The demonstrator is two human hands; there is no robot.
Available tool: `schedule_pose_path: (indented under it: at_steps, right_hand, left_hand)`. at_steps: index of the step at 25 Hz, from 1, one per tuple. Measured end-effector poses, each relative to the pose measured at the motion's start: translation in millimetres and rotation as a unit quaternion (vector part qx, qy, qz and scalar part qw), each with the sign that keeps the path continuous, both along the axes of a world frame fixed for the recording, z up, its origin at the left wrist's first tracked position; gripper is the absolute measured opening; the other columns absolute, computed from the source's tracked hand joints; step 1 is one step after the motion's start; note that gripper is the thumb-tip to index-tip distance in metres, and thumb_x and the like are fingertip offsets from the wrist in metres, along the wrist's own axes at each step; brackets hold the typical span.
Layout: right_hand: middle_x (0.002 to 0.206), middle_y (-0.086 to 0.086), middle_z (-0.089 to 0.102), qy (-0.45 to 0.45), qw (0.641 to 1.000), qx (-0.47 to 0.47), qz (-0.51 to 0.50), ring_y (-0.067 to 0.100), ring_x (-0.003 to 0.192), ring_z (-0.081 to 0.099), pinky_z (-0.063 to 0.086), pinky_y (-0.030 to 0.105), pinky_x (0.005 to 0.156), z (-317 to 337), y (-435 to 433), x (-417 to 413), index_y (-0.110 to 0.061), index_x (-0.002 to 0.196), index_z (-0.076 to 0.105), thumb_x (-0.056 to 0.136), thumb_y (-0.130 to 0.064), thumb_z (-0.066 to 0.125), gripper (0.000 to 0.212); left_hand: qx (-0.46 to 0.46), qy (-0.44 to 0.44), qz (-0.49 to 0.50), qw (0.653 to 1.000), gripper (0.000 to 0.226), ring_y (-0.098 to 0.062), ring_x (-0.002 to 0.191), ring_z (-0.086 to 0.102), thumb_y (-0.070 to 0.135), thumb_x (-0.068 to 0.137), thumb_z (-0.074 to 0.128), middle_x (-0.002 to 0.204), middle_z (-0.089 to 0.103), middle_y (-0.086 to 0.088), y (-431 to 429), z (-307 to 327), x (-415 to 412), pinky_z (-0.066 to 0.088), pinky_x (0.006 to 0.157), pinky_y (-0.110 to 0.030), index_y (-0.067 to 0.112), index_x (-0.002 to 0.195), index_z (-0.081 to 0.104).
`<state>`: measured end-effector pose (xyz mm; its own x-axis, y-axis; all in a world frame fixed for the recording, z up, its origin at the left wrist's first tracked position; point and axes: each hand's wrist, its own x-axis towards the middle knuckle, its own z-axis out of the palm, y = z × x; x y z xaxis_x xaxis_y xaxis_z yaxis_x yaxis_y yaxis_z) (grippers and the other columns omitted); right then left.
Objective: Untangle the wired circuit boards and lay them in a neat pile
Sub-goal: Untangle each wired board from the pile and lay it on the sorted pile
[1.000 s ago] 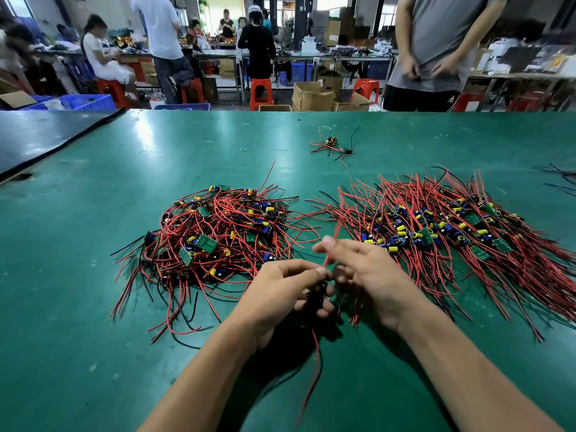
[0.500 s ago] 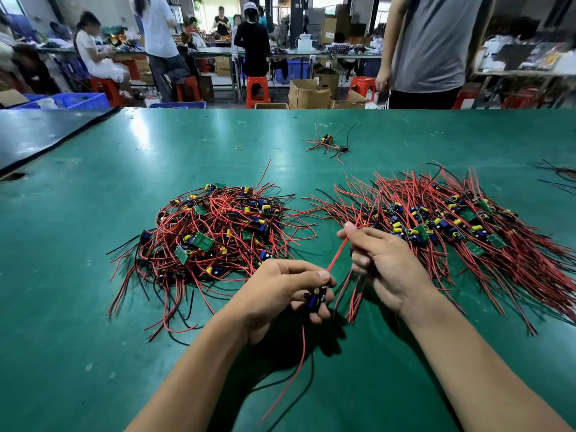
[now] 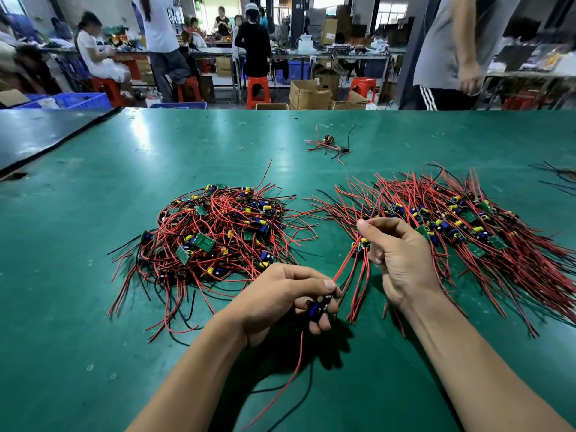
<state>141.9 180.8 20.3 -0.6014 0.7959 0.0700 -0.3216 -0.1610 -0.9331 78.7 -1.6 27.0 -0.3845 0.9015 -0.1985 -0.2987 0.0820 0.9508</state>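
My left hand (image 3: 280,297) grips a small circuit board (image 3: 318,308) with blue parts; red and black wires hang from it toward me. One red wire (image 3: 346,263) runs up from that board to my right hand (image 3: 396,257), which pinches it between thumb and forefinger. A tangled heap of wired boards (image 3: 215,235) lies left of my hands on the green table (image 3: 78,322). A combed-out pile of boards (image 3: 461,226) with wires fanned the same way lies to the right, behind my right hand.
A few loose wired boards (image 3: 330,145) lie further back at mid-table, and dark wires (image 3: 558,176) at the right edge. A black mat (image 3: 37,135) covers the far left. A person in grey (image 3: 448,51) stands beyond the far edge; others work at benches behind.
My right hand has drawn the red wire away from my left hand, up and to the right, toward the combed pile. My left hand has kept its hold on the board.
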Motion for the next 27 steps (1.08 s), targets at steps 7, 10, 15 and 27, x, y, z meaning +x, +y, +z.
schedule_pose_path:
  at_steps: [7, 10, 15, 27]
  right_hand:
    - [0.059, -0.004, 0.034, -0.013, 0.980, -0.166, 0.104, 0.004, 0.037, 0.031, 0.024, 0.016, 0.037, 3.8, 9.0, 2.2, -0.017, 0.065, 0.052, 0.080, -0.020, 0.070, 0.023]
    - [0.061, -0.006, 0.030, -0.008, 0.933, -0.297, 0.205, 0.002, 0.033, 0.031, 0.024, 0.012, 0.031, 6.4, 13.0, 5.4, -0.015, 0.067, 0.046, 0.081, -0.026, 0.065, 0.026]
    - [0.071, -0.004, 0.046, -0.059, 0.948, -0.243, 0.195, 0.002, 0.037, 0.037, 0.028, 0.011, 0.030, 9.2, 13.5, 9.3, -0.011, 0.088, 0.058, 0.080, -0.045, 0.065, 0.036]
    - [0.090, -0.007, 0.064, -0.165, 0.912, 0.347, 0.143, 0.002, 0.071, 0.058, 0.045, 0.013, 0.067, -11.8, -25.9, 6.2, -0.027, 0.104, 0.067, 0.072, -0.041, 0.086, 0.039]
  left_hand:
    - [-0.005, -0.003, -0.023, 1.000, 0.011, -0.020, 0.052, 0.064, 0.014, 0.087, 0.066, 0.071, 0.067, -0.013, -1.9, -4.1, -3.0, 0.050, 0.048, -0.024, 0.007, 0.082, 0.074]
    - [-0.008, -0.008, -0.026, 1.000, 0.011, -0.020, 0.052, 0.064, 0.013, 0.087, 0.067, 0.071, 0.067, -0.013, -2.0, -4.8, -4.1, 0.050, 0.048, -0.024, 0.006, 0.085, 0.074]
    - [-0.026, -0.035, 0.050, 0.998, 0.027, -0.022, 0.056, 0.066, 0.020, 0.092, 0.062, 0.080, 0.070, -0.017, 1.9, -3.4, -3.3, 0.055, 0.051, -0.026, -0.005, 0.100, 0.069]
    - [0.039, -0.134, 0.183, 0.973, 0.061, -0.024, 0.103, 0.062, 0.061, 0.097, 0.028, 0.125, 0.064, -0.014, 12.7, -2.3, -11.3, 0.046, 0.100, -0.037, 0.019, 0.135, 0.052]
